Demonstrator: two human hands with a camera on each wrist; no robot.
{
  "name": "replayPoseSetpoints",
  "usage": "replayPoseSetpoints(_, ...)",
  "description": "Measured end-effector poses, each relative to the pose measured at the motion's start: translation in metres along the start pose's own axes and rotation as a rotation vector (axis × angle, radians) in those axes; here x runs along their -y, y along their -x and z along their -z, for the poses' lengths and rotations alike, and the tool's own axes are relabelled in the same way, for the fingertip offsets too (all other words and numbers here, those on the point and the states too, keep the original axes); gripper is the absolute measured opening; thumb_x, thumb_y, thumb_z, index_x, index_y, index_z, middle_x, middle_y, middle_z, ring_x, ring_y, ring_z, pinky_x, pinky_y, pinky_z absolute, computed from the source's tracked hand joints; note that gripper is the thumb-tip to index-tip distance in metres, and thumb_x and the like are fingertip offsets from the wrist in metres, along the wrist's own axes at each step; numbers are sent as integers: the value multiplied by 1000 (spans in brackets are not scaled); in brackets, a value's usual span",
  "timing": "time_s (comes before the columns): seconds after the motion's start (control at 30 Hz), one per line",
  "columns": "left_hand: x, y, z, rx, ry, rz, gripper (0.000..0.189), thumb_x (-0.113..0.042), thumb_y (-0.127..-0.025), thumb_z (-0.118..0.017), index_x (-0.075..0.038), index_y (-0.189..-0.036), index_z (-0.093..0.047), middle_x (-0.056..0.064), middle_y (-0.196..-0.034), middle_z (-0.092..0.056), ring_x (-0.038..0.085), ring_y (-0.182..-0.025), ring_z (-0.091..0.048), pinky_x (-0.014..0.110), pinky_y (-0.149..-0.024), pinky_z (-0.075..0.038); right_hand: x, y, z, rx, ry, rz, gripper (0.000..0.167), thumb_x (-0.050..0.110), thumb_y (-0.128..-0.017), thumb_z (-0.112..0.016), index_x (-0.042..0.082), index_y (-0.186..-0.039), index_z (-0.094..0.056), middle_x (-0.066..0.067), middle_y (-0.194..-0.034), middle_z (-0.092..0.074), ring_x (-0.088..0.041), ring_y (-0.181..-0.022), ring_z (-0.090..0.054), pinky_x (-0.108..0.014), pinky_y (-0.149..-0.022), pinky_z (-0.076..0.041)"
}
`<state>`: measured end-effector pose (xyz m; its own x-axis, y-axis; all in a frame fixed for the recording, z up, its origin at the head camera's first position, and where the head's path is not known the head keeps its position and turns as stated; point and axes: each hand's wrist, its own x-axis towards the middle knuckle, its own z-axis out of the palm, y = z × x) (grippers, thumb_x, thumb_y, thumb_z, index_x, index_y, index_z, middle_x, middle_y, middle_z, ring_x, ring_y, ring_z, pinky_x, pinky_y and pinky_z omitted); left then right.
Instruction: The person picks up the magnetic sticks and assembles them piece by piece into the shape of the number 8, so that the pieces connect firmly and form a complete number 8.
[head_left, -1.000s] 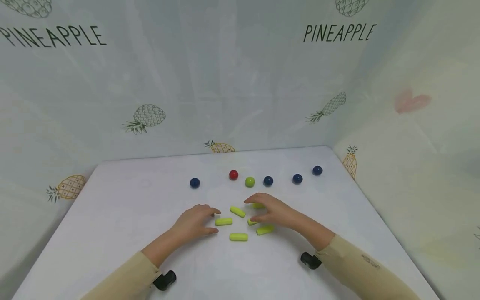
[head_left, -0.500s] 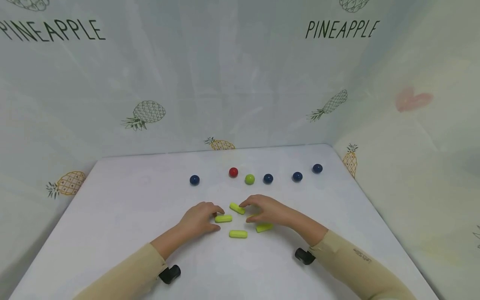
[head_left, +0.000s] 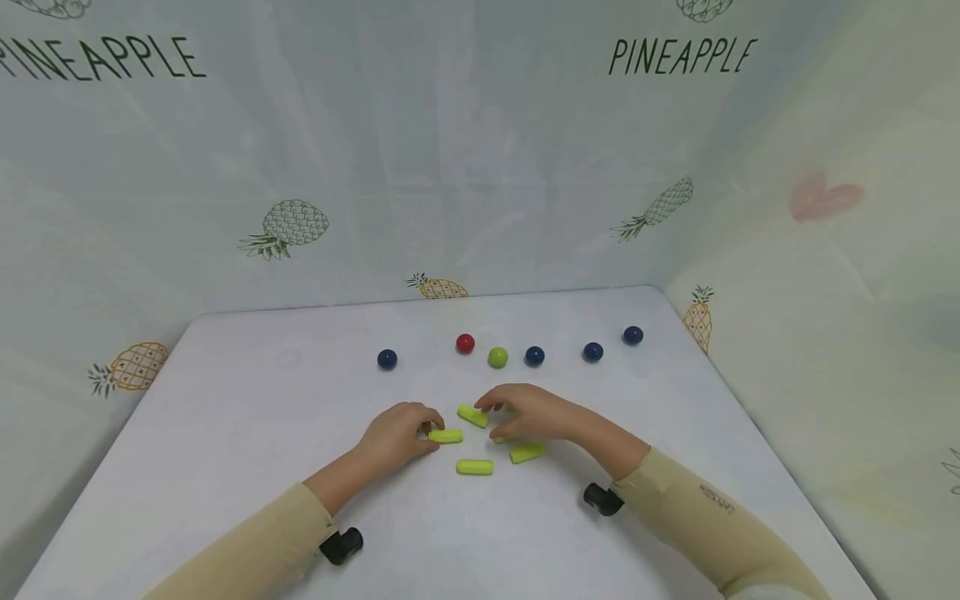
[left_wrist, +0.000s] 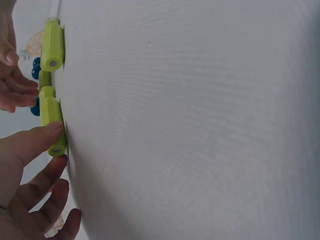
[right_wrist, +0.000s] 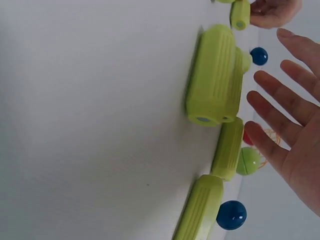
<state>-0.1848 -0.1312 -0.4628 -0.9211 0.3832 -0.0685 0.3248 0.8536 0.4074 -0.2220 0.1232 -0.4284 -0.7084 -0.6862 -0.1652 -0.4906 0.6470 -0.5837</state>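
Note:
My left hand [head_left: 396,435] pinches the left end of a ribbed yellow-green magnetic toy stick [head_left: 452,436]. In the left wrist view the thumb lies on this stick [left_wrist: 52,112], which has a grey disc in its end, and the forefinger is right at that end. My right hand [head_left: 531,412] arches over the sticks on the right, its fingers apart. Its forefinger tip overlaps a slanted stick [head_left: 471,415], and other sticks are partly hidden beneath it. Another stick [head_left: 527,452] lies just in front of the right hand. Spread fingers of the right hand [right_wrist: 300,145] show in the right wrist view.
Nearest to me lies one more stick [head_left: 475,467]. Behind the hands several balls are spread out: a red ball [head_left: 465,343], a green ball [head_left: 497,357] and dark blue balls, one blue ball [head_left: 387,359] farther left. A printed cloth wall [head_left: 450,167] rises behind the white table [head_left: 247,433].
My left hand has moved right and closed its thumb and fingers on the left stick. My right hand has shifted left over the sticks. The balls stay in place.

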Motion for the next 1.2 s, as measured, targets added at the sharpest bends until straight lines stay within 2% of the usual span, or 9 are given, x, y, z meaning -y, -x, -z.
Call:
replayPoseSetpoints(0.3, 4, -7, 5, -2, 30, 24, 24, -19, -79, -82, -22, -101, -72, -10, -82, -60, 11, -77, -53, 32, -74, -47, -3, -6, 14, -37, -62, -18, 47, 21, -87, -75, 14, -131, -61, -1, -122, -63, -22, -114, -56, -41, -96, -46)
replayPoseSetpoints(0.67, 9, -18, 19, -55, 58, 31, 24, -18, -79, -82, -22, -100, -72, -9, -87, -62, 12, -80, -54, 34, -74, -48, -12, -16, 25, -89, -109, -9, 48, 20, -88, -75, 7, -131, -59, -9, -124, -61, -29, -117, -53, -47, -97, -45)
replayPoseSetpoints(0.8, 10, -24, 23, -70, 43, 39, 25, -17, -79, -82, -22, -101, -72, -7, -88, -63, 13, -81, -55, 33, -75, -48, -12, -22, 27, -108, -111, 3, 45, 17, -88, -74, 5, -130, -59, -10, -124, -61, -31, -118, -52, -50, -98, -43)
replayPoseSetpoints(0.97, 11, -35, 27, -82, 25, 51, 25, -17, -80, -81, -21, -103, -72, -5, -91, -64, 14, -84, -57, 34, -77, -49, -12, -28, 29, -139, -100, -18, 47, 18, -88, -75, 7, -131, -59, -5, -124, -62, -26, -117, -53, -49, -100, -41)
replayPoseSetpoints(1.2, 13, -48, 29, -64, 28, 84, 27, -19, -82, -80, -20, -108, -71, -3, -97, -64, 16, -89, -57, 35, -81, -50, -8, -37, 29, -154, -99, -25, 47, 16, -88, -75, 7, -131, -59, -7, -125, -62, -28, -118, -53, -48, -100, -42)
